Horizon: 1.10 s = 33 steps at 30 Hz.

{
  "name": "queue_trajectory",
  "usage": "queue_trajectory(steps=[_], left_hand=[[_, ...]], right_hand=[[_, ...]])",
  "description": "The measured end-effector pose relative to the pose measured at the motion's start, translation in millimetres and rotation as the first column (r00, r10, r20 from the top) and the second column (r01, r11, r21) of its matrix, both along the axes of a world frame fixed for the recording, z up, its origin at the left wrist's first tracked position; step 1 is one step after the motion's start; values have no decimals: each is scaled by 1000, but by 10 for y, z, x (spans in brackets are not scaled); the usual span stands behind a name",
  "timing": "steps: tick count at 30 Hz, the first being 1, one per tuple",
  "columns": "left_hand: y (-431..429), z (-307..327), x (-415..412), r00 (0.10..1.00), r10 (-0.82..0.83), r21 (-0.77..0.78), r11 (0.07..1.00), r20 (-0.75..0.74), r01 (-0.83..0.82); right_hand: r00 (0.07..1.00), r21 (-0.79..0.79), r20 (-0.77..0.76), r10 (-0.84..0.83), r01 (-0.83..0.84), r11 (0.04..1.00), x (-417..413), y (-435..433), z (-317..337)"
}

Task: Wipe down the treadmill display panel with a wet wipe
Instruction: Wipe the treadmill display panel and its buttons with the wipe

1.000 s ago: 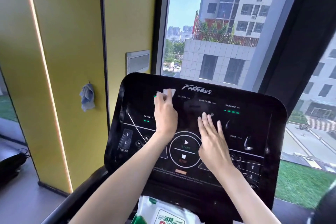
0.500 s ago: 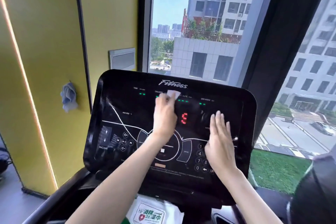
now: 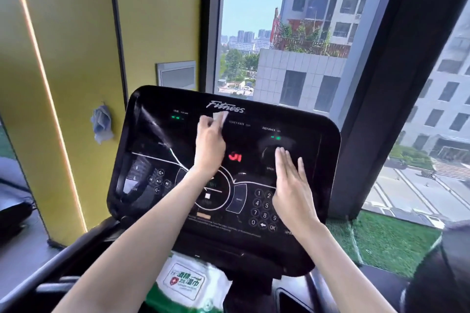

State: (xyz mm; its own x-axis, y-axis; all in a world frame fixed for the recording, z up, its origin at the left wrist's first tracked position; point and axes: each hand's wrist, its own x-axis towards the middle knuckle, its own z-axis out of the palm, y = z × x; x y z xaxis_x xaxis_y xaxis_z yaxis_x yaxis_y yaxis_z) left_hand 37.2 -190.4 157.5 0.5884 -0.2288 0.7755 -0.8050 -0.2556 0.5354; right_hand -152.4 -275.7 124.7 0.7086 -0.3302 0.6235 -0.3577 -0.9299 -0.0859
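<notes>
A: Black and glossy, that display panel (image 3: pixel 316 175) fills the middle of the view. Where is the wipe?

B: White wet wipe (image 3: pixel 220 117) sits at twelve o'clock on the panel, just under the "Fitness" logo (image 3: pixel 225 107). The left hand (image 3: pixel 209 145) has its fingers curled round it and holds it against the glass.

A: And the other hand?

B: The right hand (image 3: pixel 292 185) lies flat at three o'clock on the panel, fingers straight and close together, tips near the green lights under "DISTANCE". It holds nothing. The two hands are apart, with red digits (image 3: pixel 235 157) glowing between them.

A: What lies under its palm?

B: The number keypad (image 3: pixel 263 207), at about five o'clock, partly covered by the heel of that hand.

A: Anything around the panel?

B: A pack of wipes (image 3: pixel 188 284) with a green and white label at six o'clock, just below the panel's lower edge. A blue cloth (image 3: pixel 101 122) hangs on the yellow wall (image 3: pixel 76 58) at nine o'clock, apart from the panel.
</notes>
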Motion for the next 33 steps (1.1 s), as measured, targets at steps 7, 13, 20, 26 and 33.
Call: queue_trajectory(steps=[7, 13, 20, 26, 33], left_hand=[[-415, -89, -684, 997, -12, 80, 997, 75, 6], [-293, 41, -374, 951, -154, 291, 954, 269, 72], [-491, -13, -817, 896, -292, 397, 906, 336, 147], [-352, 292, -430, 948, -130, 299, 953, 289, 39], [-333, 327, -372, 742, -402, 564, 825, 537, 39]], right_hand=[[993, 67, 105, -56, 50, 997, -146, -65, -122], [991, 46, 89, -101, 97, 994, -221, -168, -129], [997, -33, 12, -77, 77, 996, -271, -241, -101], [997, -65, 12, -74, 74, 995, -274, -273, -136], [997, -96, 16, -70, 71, 993, -258, -302, -162]])
